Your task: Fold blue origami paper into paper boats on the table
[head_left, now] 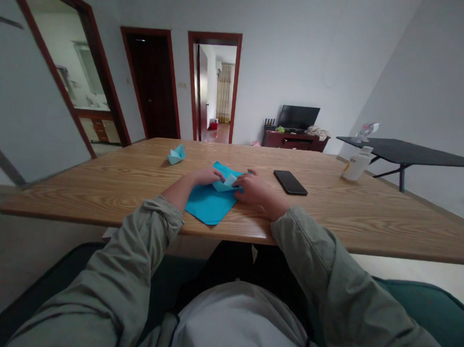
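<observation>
A bright blue sheet of paper [211, 206] lies near the table's front edge, partly folded, with a paler flap standing up in its upper part. My left hand [207, 176] rests on the paper's left side, its fingers bent at the folded part. From the right, my right hand [251, 187] closes its fingers on the fold's other side. Some fingertips are hidden by the paper and by the hands. A small light-blue folded paper boat [176, 155] sits farther back on the left, apart from both hands.
On the wooden table [109, 187], a black phone [290, 182] lies right of my right hand. A whitish plastic bottle [356, 164] stands farther right. Beyond it is a black folding table [414, 152]. A television [298, 118] stands on a cabinet by the back wall.
</observation>
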Demonstrator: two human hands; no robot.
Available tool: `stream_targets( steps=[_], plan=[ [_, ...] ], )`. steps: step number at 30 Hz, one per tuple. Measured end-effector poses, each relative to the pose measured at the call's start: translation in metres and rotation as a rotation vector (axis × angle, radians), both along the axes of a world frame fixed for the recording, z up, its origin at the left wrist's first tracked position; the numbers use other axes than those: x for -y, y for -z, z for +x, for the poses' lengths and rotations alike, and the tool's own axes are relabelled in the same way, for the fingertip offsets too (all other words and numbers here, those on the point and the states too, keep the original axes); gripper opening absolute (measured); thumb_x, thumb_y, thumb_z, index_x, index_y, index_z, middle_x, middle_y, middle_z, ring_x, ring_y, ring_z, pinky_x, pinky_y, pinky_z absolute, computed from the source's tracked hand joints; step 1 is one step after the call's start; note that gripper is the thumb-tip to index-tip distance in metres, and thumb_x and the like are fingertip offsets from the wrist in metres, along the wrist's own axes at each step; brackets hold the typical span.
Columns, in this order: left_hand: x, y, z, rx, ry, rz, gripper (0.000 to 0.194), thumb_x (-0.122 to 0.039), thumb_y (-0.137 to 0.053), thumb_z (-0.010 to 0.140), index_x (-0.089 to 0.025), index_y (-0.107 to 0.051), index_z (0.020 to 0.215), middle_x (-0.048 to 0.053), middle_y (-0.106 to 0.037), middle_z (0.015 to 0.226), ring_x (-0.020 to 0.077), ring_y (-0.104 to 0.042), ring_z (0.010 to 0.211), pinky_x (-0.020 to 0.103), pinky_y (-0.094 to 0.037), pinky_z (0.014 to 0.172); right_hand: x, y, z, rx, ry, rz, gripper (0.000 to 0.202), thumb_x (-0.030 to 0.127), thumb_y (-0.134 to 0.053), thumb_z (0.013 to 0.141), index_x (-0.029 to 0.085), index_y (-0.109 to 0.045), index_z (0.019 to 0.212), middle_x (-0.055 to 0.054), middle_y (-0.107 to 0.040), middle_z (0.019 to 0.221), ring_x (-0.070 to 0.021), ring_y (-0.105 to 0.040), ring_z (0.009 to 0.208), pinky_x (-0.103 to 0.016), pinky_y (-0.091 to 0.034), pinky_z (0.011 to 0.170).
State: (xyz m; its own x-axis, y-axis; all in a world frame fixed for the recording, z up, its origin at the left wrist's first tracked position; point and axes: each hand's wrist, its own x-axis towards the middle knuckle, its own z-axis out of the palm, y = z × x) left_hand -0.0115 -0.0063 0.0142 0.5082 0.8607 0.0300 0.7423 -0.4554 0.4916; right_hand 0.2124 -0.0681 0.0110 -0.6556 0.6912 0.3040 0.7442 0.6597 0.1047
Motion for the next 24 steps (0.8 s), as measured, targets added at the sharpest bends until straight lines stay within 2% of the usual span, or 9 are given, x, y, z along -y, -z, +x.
stream_targets(
  steps=[4, 9, 16, 20, 24],
  plan=[
    [0.0003, 0.0000, -0.0005, 0.004, 0.021, -0.015, 0.046, -0.014, -0.047, 0.071, -0.017, -0.074, 0.107, 0.000, -0.066, 0.074, 0.0129, -0.052, 0.063, 0.022, -0.041, 0.060, -0.0038, 0.0011, -0.0004, -0.015, 0.015, -0.042, 0.024, 0.022, -0.057, 0.078, 0.021, -0.075, 0.095, -0.009, -0.073, 0.099, -0.0224, -0.064, 0.094, -0.034, -0.030, 0.101],
    [0.0007, 0.0000, -0.0010, 0.034, 0.057, -0.044, 0.047, -0.018, -0.048, 0.071, -0.017, -0.073, 0.110, 0.000, -0.064, 0.071, 0.0124, -0.048, 0.058, 0.023, -0.039, 0.056, -0.0003, -0.0030, 0.0005, -0.074, 0.051, -0.099, 0.025, 0.026, -0.051, 0.085, 0.019, -0.075, 0.087, -0.009, -0.074, 0.091, -0.0201, -0.064, 0.085, -0.029, -0.037, 0.089],
    [0.0054, -0.0030, 0.0020, 0.044, 0.100, -0.069, 0.048, -0.017, -0.049, 0.068, -0.017, -0.073, 0.110, -0.002, -0.059, 0.066, 0.0110, -0.046, 0.058, 0.021, -0.038, 0.055, 0.0004, -0.0038, 0.0022, -0.148, 0.093, -0.155, 0.026, 0.024, -0.052, 0.083, 0.020, -0.073, 0.099, -0.006, -0.073, 0.096, -0.0174, -0.063, 0.083, -0.026, -0.039, 0.082],
    [0.0072, -0.0043, 0.0034, 0.038, 0.121, -0.062, 0.050, -0.018, -0.049, 0.066, -0.017, -0.073, 0.110, -0.002, -0.059, 0.066, 0.0111, -0.045, 0.058, 0.021, -0.037, 0.055, -0.0050, -0.0009, 0.0004, -0.109, 0.118, -0.155, 0.024, 0.021, -0.050, 0.085, 0.020, -0.074, 0.091, -0.005, -0.074, 0.093, -0.0162, -0.062, 0.082, -0.025, -0.038, 0.084],
    [0.0082, -0.0043, 0.0038, 0.041, 0.121, -0.055, 0.049, -0.018, -0.050, 0.066, -0.018, -0.073, 0.109, -0.002, -0.058, 0.064, 0.0110, -0.044, 0.057, 0.021, -0.036, 0.054, -0.0072, -0.0007, -0.0011, -0.036, 0.153, -0.124, 0.030, 0.022, -0.044, 0.089, 0.018, -0.074, 0.086, -0.008, -0.073, 0.090, -0.0161, -0.062, 0.078, -0.026, -0.038, 0.079]
  ],
)
